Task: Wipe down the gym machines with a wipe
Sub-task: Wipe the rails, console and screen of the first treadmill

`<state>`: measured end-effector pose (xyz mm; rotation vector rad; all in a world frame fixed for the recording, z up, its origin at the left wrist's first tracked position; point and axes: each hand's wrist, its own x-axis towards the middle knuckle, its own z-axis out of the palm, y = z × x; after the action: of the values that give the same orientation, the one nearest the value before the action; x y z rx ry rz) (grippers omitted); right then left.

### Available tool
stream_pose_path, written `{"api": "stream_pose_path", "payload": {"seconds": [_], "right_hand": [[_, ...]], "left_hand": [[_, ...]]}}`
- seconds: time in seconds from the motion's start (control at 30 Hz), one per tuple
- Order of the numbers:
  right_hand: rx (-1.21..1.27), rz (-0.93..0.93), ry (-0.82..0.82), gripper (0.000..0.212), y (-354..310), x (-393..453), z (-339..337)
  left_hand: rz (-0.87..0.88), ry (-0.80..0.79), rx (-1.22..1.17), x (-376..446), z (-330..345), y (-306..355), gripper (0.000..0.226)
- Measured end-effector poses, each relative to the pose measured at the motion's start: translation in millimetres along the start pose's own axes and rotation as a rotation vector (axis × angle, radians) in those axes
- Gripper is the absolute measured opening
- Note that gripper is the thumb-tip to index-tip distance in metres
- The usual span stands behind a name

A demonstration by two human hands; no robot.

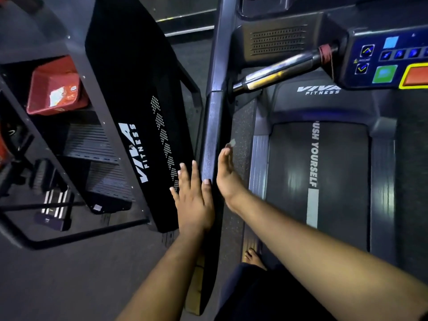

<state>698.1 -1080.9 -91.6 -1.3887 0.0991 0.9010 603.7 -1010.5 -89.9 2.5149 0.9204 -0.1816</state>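
both hands are flanking the treadmill's side rail [212,135]: left hand [193,195] lying flat with fingers straight, right hand [228,174] open-fingered. a small pale scrap, perhaps the wipe [231,142], is showing at its fingertips; most wiping is seemingly remaining.

I read "VIVA FITNESS" on the black side panel [139,149] at nine o'clock and the treadmill hood [318,90]; the belt [315,156] says "USH YOURSELF".

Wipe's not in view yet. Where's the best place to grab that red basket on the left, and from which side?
Take the red basket by its raised rim on the near right edge, coming down from above. It sits open side up in the frame of the machine, with papers lying inside, so the rim looks like the only free lip. The left hand is nearer.
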Motion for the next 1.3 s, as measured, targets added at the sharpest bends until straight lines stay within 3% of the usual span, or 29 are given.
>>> {"api": "stream_pose_path", "payload": {"seconds": [0.07,0.1,0.2,0.3,0.5,0.73,0.87,1.0,1.1,1.13,1.23,1.3], "right_hand": [[-0.02,-0.084,-0.021,0.134,9.4,-19.9,9.0],[-0.017,-0.095,-0.012,0.133,12.5,-19.2,10.5],[0.005,-0.024,0.067,0.104,-3.1,18.7,2.6],[-0.014,0.029,0.101,0.098,-24.8,48.9,-11.3],[-0.124,-0.232,-0.037,0.12,14.7,-19.3,7.5],[-0.146,-0.113,0.141,0.092,-31.6,44.4,-6.7],[-0.178,-0.194,0.105,0.071,-8.9,24.2,-0.1],[-0.227,-0.363,-0.021,0.107,29.7,-11.2,10.5],[-0.283,-0.336,0.079,0.128,-6.2,15.2,6.1],[-0.279,-0.326,0.11,0.123,-22.0,26.6,4.4],[-0.175,-0.227,0.17,0.082,-54.5,64.5,-3.9],[-0.131,-0.158,0.157,0.072,-57.2,69.5,-11.2]], "left_hand": [[0.002,-0.008,-0.001,1.0,-0.2,0.5,0.069],[0.002,-0.01,0.002,0.3,-0.3,0.3,0.069],[0.008,0.005,0.018,0.1,-0.6,0.7,0.069],[0.01,0.001,0.022,-0.1,0.0,0.1,0.067],[0.027,-0.033,0.017,1.6,-2.3,-0.1,0.069],[0.036,-0.03,0.035,4.1,-0.5,0.4,0.059],[0.038,-0.04,0.048,2.7,-0.7,-2.3,0.06],[0.042,-0.069,0.079,4.2,-0.9,-3.5,0.063],[0.041,-0.045,0.069,2.9,-1.5,-3.1,0.07],[0.04,-0.035,0.062,2.9,-0.8,-3.2,0.07],[0.024,-0.009,0.069,3.6,0.0,-1.1,0.068],[0.017,-0.009,0.082,2.5,-0.8,-1.5,0.067]]}}
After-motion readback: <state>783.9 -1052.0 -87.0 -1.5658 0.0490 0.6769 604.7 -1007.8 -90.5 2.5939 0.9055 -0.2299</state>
